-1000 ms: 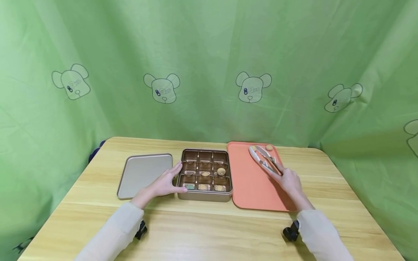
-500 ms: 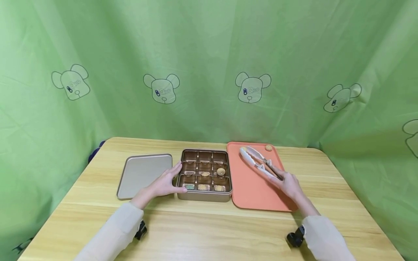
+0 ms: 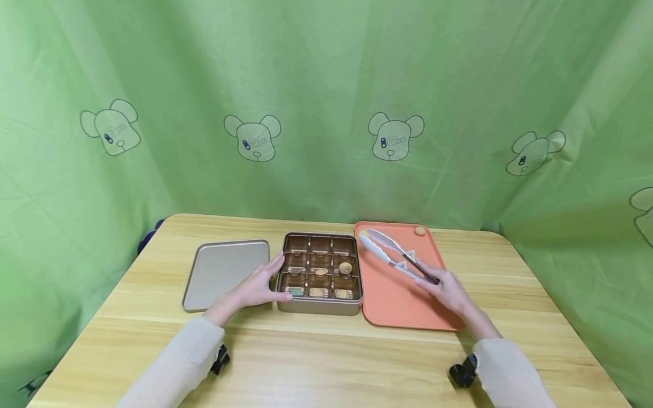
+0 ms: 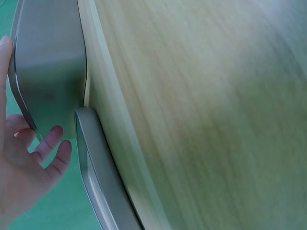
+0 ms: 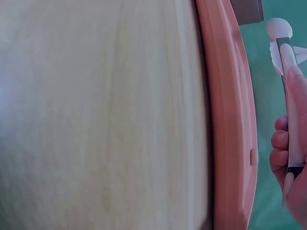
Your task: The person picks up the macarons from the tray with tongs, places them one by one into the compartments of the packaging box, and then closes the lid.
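My right hand (image 3: 449,290) grips a pair of tongs (image 3: 403,262) with white scalloped tips, raised over the orange tray (image 3: 395,306) and angled toward the tin. A small yellowish cookie (image 3: 364,233) shows between the tips at their far end. My left hand (image 3: 257,284) spans the near left corner of an open metal tin (image 3: 318,307), fingers fairly straight, thumb at the near rim. In the left wrist view the thumb (image 4: 4,52) touches the rim. The tin's brown divided insert holds several cookies low in its cups, and a round cookie (image 3: 345,268) sits in the right middle cup.
Left of the tin lies its flat grey lid (image 3: 224,276), partly behind my left hand. Another round cookie (image 3: 420,230) sits at the tray's far right corner. A green curtain (image 3: 326,187) hangs right behind the wooden table (image 3: 331,362).
My right hand has raised the tongs and swung their tips left across the tray toward the tin, carrying the small cookie. My left hand and the tin have stayed put.
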Demonstrator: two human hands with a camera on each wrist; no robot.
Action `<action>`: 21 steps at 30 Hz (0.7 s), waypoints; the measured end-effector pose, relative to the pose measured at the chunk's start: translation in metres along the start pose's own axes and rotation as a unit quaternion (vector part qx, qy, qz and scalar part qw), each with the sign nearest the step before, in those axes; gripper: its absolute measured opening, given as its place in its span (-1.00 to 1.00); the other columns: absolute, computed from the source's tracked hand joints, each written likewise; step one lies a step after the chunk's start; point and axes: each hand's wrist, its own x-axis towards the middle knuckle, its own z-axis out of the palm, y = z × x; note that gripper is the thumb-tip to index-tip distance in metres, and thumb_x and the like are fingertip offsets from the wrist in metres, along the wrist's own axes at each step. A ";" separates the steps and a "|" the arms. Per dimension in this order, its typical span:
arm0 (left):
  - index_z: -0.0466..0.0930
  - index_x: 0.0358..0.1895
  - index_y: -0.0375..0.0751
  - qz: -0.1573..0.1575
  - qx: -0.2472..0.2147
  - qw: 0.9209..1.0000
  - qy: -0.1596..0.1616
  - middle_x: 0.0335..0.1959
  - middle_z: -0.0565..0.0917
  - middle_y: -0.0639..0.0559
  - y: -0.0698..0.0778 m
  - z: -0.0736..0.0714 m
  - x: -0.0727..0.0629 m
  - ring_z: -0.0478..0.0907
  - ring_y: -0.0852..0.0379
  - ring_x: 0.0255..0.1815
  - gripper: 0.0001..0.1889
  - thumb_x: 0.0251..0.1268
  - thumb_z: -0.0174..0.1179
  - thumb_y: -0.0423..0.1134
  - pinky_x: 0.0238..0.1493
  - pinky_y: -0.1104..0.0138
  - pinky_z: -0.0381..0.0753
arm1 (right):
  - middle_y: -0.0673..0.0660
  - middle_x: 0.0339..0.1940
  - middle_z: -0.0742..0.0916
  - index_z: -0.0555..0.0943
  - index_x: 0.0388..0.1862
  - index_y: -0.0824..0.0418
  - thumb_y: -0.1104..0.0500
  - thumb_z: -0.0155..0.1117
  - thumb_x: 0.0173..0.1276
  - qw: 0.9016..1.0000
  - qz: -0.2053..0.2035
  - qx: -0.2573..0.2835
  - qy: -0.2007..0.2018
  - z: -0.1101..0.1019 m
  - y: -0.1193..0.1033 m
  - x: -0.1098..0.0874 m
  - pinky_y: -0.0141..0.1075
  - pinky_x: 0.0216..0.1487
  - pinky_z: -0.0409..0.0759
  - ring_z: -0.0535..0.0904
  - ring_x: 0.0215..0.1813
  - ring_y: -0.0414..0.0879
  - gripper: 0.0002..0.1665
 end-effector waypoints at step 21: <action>-0.06 0.37 -0.44 0.000 -0.004 1.000 0.001 0.44 -0.10 -0.24 -0.001 0.001 0.000 -0.02 -0.25 0.39 0.06 -0.05 0.30 0.14 0.35 -0.15 -0.12 | 0.14 -0.46 0.46 0.13 0.37 0.38 0.22 0.32 0.16 0.993 0.032 0.111 -0.019 0.000 -0.031 0.003 -0.43 -0.66 0.30 0.24 -0.56 -0.22 -0.13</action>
